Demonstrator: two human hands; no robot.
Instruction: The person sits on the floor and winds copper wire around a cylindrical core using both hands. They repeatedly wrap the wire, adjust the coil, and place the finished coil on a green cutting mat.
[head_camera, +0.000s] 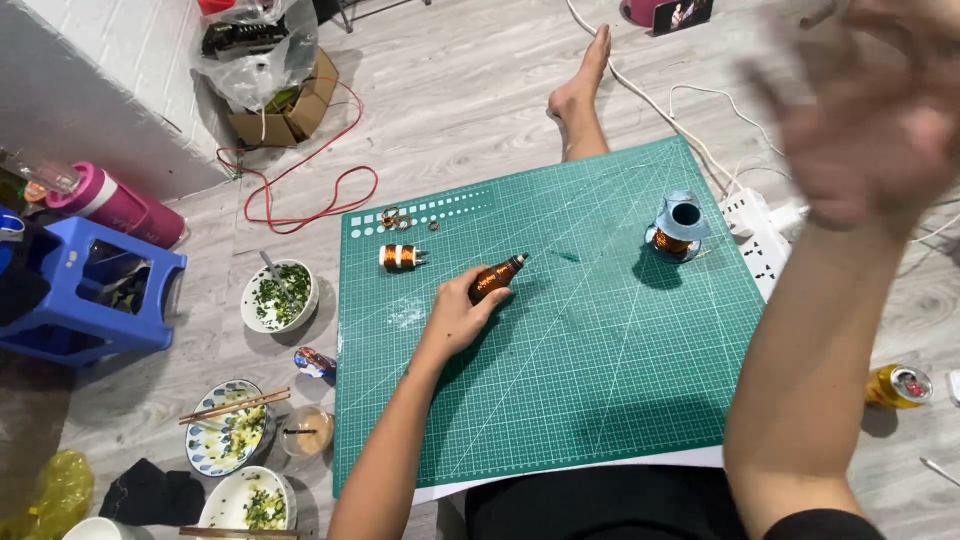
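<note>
A person sat on the floor with a green cutting mat (600, 380) over their lap. The left hand (458, 318) rested on the mat, fingers curled around the near end of a copper-wound coil (496, 277). The coil lay flat, its long axis slanting up and to the right, away from the wrist, with its free tip pointing toward the mat's middle. The right hand (880, 110) was raised high, close to the camera and well apart from the coil; it was blurred, though the fingers seemed spread and empty. A second, shorter copper coil (400, 257) lay just beyond the left hand. A grey spool (680, 228) stood far right on the mat.
</note>
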